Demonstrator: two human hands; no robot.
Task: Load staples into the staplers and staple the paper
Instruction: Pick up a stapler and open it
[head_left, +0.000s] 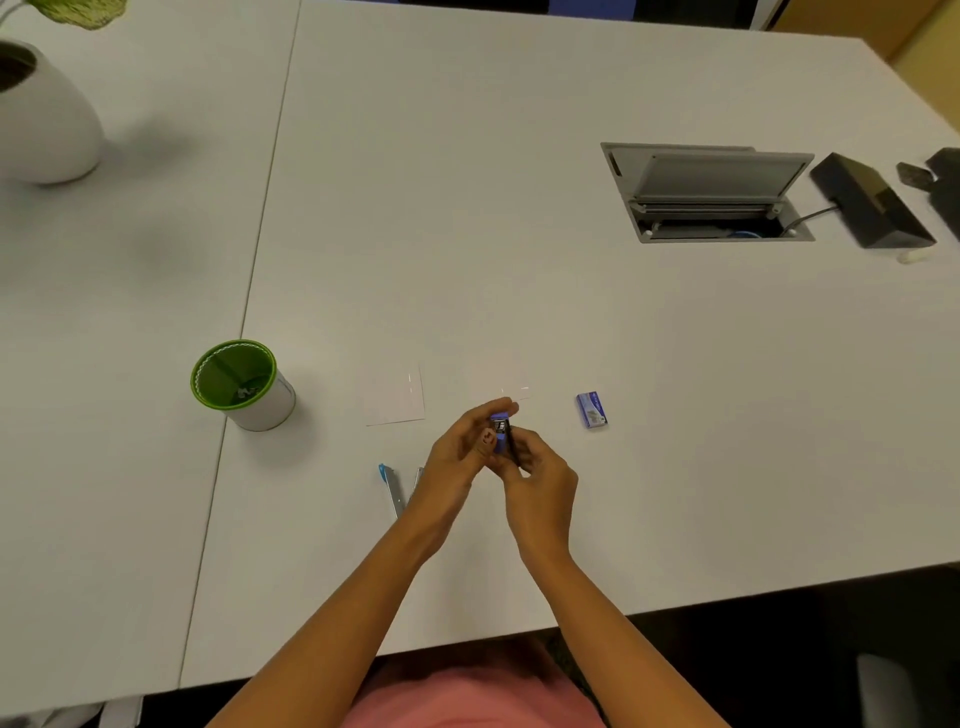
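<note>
- Blue stapler (500, 435) clamped in left hand (457, 452) and right hand (540, 478), above table (675, 467)
- Judged light, rigid, small; best gripped by body sides
- Beyond: staple box (592, 410) right, flimsy paper (395, 397) left

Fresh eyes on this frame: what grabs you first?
The left hand and right hand meet at centre, near the front edge of the white table, both gripping what looks like a small blue stapler. A green-rimmed cup stands off to the left, and a blue staple box lies just right of the hands. At the far right, an open cable hatch is set into the tabletop.
</note>
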